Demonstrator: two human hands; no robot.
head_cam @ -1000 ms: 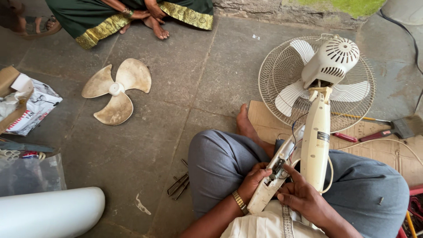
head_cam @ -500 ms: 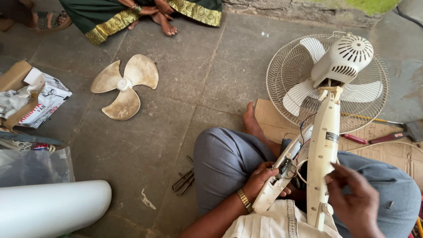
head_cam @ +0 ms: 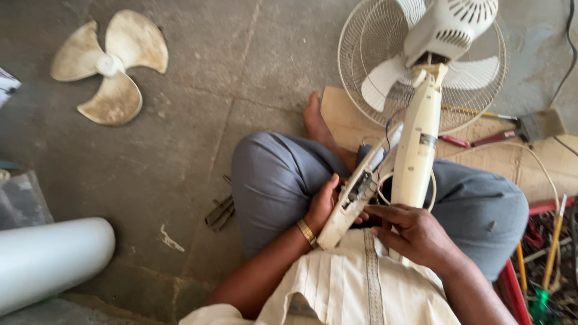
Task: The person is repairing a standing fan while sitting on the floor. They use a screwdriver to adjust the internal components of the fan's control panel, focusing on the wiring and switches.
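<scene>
Your left hand (head_cam: 322,207) holds the opened cream control panel (head_cam: 355,195), wires exposed, at lower centre. Your right hand (head_cam: 415,235) closes around the fan's cream stem (head_cam: 418,144), touching the panel.

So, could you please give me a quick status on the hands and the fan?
Left hand holds opened control panel. Right hand at fan column. Wires between them.

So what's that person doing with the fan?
A person sits cross-legged on the floor with a white fan across their lap. The left hand holds an opened panel with wires showing, and the right hand rests at the fan's stem. A loose fan blade lies on the floor nearby.
</scene>
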